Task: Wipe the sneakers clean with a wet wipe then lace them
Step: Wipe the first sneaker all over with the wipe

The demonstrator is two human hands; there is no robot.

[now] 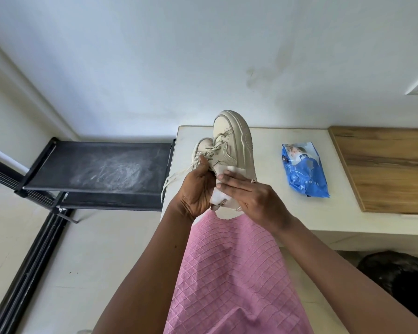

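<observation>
the beige sneaker [232, 141] was held up over the near left corner of the white table [287, 213], its long axis running straight away from the hands, with the heel gripped in the curled left hand [196, 191], the toe far and the sole edge turned right. the right hand [249, 196], nearer that sole side, pressed a white wet wipe [227, 169] flat on the sneaker's side with straight fingers. open room lay rightward toward the blue wipes pack [304, 169], while the second sneaker [202, 147] crowded the left.

Far sneaker [202, 146] mostly hidden behind held sneaker [232, 141]; wipe pack [304, 171] print unreadable
</observation>
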